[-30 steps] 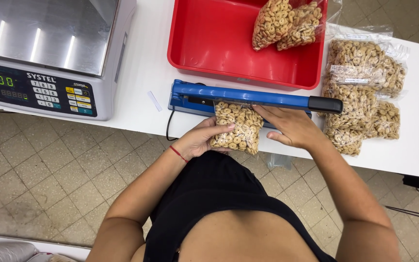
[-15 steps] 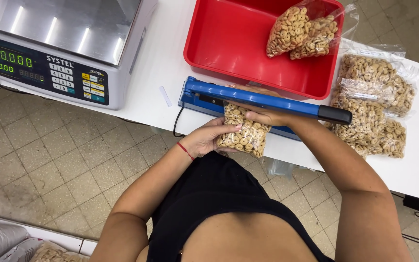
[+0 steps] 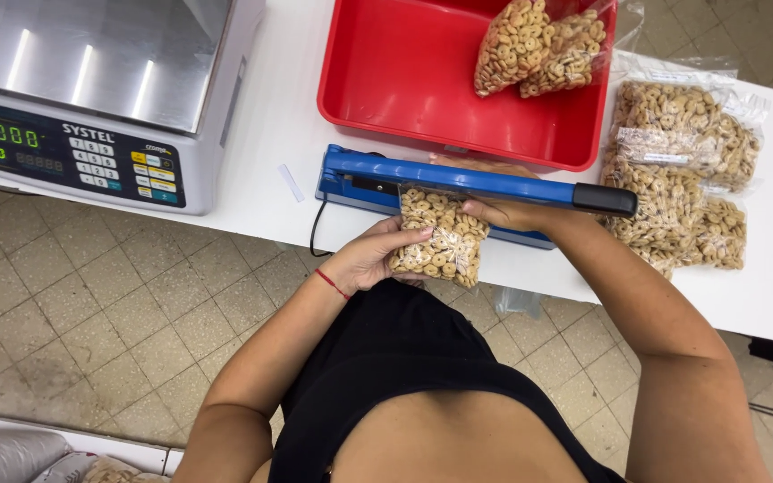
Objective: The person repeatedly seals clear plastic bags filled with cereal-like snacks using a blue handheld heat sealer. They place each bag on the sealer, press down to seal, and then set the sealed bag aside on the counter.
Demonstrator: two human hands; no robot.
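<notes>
Head view: the left hand (image 3: 370,259) cups the clear plastic bag of ring-shaped cereal (image 3: 440,237) at the table edge, its top fed under the blue bar of the heat sealer (image 3: 458,179). The right hand (image 3: 516,213) pinches the bag's upper corner, keeping it flat.

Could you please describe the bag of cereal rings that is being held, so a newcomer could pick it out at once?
Start at the white table and find the long blue heat sealer lying in front of the red tray. The small clear bag of cereal rings hangs off the table edge, its top under the sealer's bar, held by the left hand and right hand. Every other bag lies in the tray or stacked on the table.
</notes>
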